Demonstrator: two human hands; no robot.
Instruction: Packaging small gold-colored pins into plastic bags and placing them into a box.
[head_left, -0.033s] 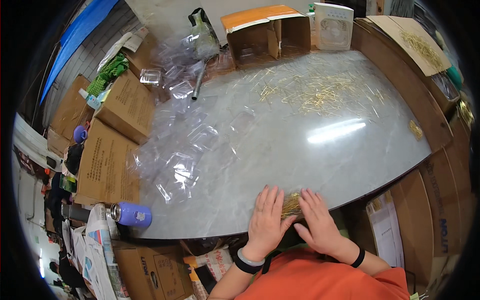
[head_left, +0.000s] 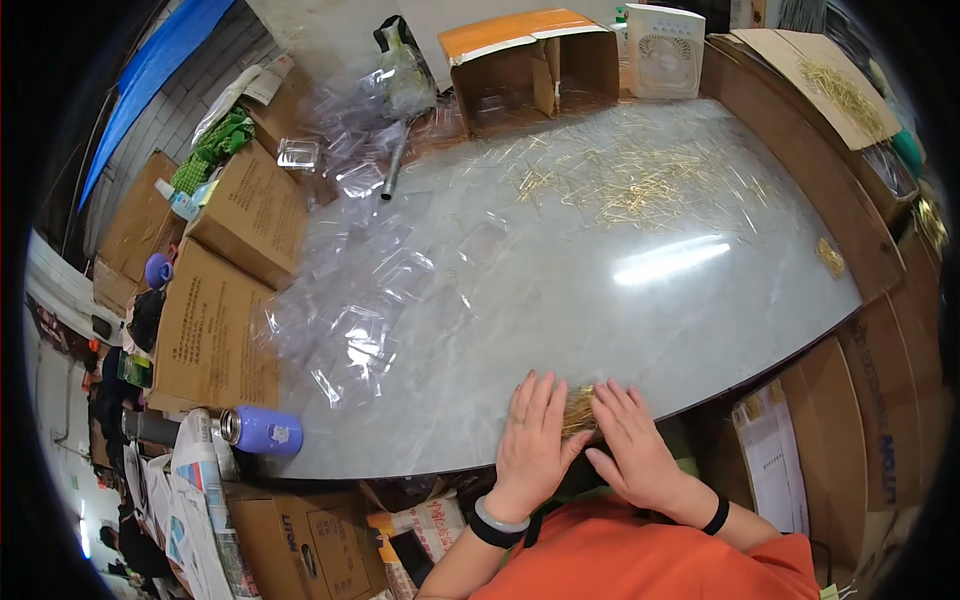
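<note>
1. The left hand [head_left: 533,440] and right hand [head_left: 635,440] have straight fingers, nearly together, with a gold stick bunch [head_left: 579,411] between them, by the table's [head_left: 520,330] near edge.
2. That bunch looks gathered; many loose sticks [head_left: 650,187] are left, messy, farther back.

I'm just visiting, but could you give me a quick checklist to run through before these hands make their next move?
1. Gold-coloured bundle sits between the left hand and right hand: ok.
2. Fingers extended rather than curled into a fist, on both hands: ok.
3. Bundle's thin pieces all lined up evenly: cannot tell, the hands partly cover it.
4. Loose gold-coloured pieces gathered neatly: not ok, they lie scattered on the far part of the table.
5. Clear plastic pieces apart from the hands: ok, they lie off to the left.
6. Purple bottle apart from the hands: ok.
</note>
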